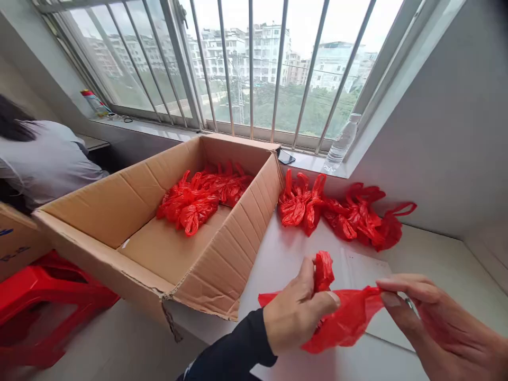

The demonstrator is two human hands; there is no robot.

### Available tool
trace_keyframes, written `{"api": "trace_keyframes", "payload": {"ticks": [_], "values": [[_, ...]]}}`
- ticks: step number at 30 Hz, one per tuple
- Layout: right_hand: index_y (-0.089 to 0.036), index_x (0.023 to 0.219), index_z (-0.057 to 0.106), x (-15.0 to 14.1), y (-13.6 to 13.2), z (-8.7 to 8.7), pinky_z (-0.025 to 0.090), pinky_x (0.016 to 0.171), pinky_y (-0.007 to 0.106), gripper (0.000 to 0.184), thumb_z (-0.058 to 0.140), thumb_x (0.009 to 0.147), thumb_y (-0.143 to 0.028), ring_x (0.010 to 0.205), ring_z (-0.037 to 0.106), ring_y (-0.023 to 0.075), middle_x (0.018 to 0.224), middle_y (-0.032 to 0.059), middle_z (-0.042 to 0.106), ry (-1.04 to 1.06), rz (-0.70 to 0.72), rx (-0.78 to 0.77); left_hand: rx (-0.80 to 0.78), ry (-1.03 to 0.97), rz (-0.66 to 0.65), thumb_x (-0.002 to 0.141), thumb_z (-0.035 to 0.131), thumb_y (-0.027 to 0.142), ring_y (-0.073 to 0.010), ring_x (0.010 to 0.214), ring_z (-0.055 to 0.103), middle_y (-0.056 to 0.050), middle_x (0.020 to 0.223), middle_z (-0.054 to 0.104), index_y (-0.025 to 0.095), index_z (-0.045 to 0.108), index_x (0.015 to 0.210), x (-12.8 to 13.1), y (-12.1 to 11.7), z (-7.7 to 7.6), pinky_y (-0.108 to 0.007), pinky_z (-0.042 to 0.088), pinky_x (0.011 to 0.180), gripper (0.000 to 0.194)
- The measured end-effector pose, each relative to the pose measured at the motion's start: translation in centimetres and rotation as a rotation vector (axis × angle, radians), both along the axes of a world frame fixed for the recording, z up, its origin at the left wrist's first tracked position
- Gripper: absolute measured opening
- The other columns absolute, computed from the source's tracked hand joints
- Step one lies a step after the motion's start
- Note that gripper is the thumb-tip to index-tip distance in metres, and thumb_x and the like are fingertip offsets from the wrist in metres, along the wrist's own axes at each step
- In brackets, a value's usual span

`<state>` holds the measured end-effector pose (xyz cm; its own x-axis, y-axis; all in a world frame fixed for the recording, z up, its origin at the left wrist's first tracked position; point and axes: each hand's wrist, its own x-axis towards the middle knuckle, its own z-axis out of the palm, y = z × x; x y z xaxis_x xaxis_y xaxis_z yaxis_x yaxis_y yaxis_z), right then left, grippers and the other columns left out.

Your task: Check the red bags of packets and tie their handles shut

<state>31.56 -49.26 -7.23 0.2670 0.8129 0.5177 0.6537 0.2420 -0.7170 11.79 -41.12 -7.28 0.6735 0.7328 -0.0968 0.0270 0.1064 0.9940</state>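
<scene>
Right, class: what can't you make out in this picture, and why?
In the head view:
Left hand: some fingers, behind its own back.
Held plastic bag: partly, behind that hand.
Right hand: forearm, cut off by the right edge.
Wall-side bags: any contents, inside bunched plastic.
Smartphone: one end, behind the cardboard carton.
Red plastic stool: one side, cut by left edge.

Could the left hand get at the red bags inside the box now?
Probably not straight away: the left hand holds a red bag, and the box's side wall stands between.
</scene>
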Motion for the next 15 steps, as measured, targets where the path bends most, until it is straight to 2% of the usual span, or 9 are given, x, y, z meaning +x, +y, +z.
{"api": "trace_keyframes", "payload": {"ticks": [2,4,5,6,7,8,10,12,15], "values": [[-0.03,0.104,0.067,-1.4,0.2,1.4,0.055,0.068,0.029,0.011,0.064,0.094,-0.025,0.084,0.063,0.0194,0.096,0.0024,0.066,-0.009,0.127,0.013,0.121,0.118,-0.012,0.08,0.059,0.028,-0.0187,0.072,0.051,0.0,0.08,0.055,0.021,0.051,0.118,-0.1,-0.5,0.2,-0.03,0.04,0.067,0.039],[-0.03,0.107,0.067,-2.3,0.5,2.0,0.054,0.077,0.031,0.02,0.061,0.095,-0.015,0.09,0.063,0.0194,0.096,0.0018,0.067,-0.03,0.274,0.017,0.265,0.185,-0.047,0.077,0.065,0.025,-0.0204,0.076,0.055,-0.003,0.089,0.06,0.021,0.054,0.119,0.2,-0.9,0.3,-0.03,0.042,0.068,0.043],[-0.029,0.11,0.067,-2.6,0.7,2.2,0.054,0.084,0.034,0.024,0.06,0.095,-0.012,0.094,0.062,0.0199,0.098,0.002,0.068,-0.055,0.34,0.018,0.305,0.174,-0.091,0.078,0.066,0.025,-0.0204,0.077,0.056,-0.004,0.091,0.062,0.021,0.057,0.115,0.4,-0.9,0.3,-0.03,0.042,0.068,0.038],[-0.029,0.115,0.066,-2.7,0.9,2.3,0.052,0.091,0.037,0.028,0.058,0.096,-0.011,0.099,0.062,0.0205,0.103,0.0024,0.068,-0.087,0.385,0.019,0.312,0.139,-0.14,0.082,0.064,0.027,-0.0192,0.075,0.056,-0.004,0.089,0.062,0.02,0.06,0.105,0.7,-0.8,0.3,-0.029,0.042,0.066,0.024],[-0.029,0.121,0.065,-2.7,1.0,2.3,0.05,0.098,0.04,0.032,0.055,0.097,-0.01,0.106,0.06,0.0213,0.111,0.0034,0.067,-0.119,0.404,0.01,0.289,0.093,-0.192,0.089,0.06,0.031,-0.017,0.07,0.055,-0.003,0.081,0.061,0.019,0.062,0.092,1.0,-0.7,0.3,-0.027,0.041,0.063,0.012],[-0.028,0.129,0.061,-2.7,1.2,2.3,0.046,0.104,0.043,0.037,0.053,0.098,-0.011,0.113,0.057,0.0222,0.121,0.0047,0.065,-0.141,0.398,-0.01,0.244,0.049,-0.238,0.095,0.053,0.036,-0.0145,0.063,0.051,-0.001,0.072,0.057,0.018,0.059,0.079,1.2,-0.5,0.2,-0.026,0.039,0.059,0.024],[-0.027,0.141,0.052,-2.3,1.4,2.0,0.044,0.107,0.043,0.043,0.051,0.1,-0.015,0.122,0.052,0.0228,0.131,0.0066,0.06,-0.125,0.381,-0.093,0.123,-0.011,-0.284,0.102,0.04,0.044,-0.0115,0.055,0.044,0.0,0.06,0.049,0.017,0.053,0.068,1.4,0.1,-0.1,-0.025,0.035,0.054,0.045],[-0.026,0.141,0.053,-1.8,1.6,1.6,0.048,0.099,0.038,0.04,0.053,0.101,-0.022,0.116,0.055,0.0217,0.124,0.0069,0.062,-0.035,0.408,-0.194,0.018,-0.042,-0.323,0.102,0.037,0.053,-0.0111,0.055,0.043,0.0,0.059,0.049,0.016,0.055,0.068,1.4,0.7,-0.5,-0.024,0.035,0.054,0.052],[-0.026,0.128,0.062,-1.0,1.8,0.8,0.049,0.09,0.034,0.028,0.06,0.1,-0.027,0.099,0.06,0.0185,0.103,0.0034,0.064,0.081,0.443,-0.259,-0.101,-0.054,-0.388,0.099,0.038,0.059,-0.0105,0.05,0.04,-0.001,0.057,0.051,0.015,0.061,0.066,1.1,1.3,-1.2,-0.025,0.033,0.051,0.059]]}}
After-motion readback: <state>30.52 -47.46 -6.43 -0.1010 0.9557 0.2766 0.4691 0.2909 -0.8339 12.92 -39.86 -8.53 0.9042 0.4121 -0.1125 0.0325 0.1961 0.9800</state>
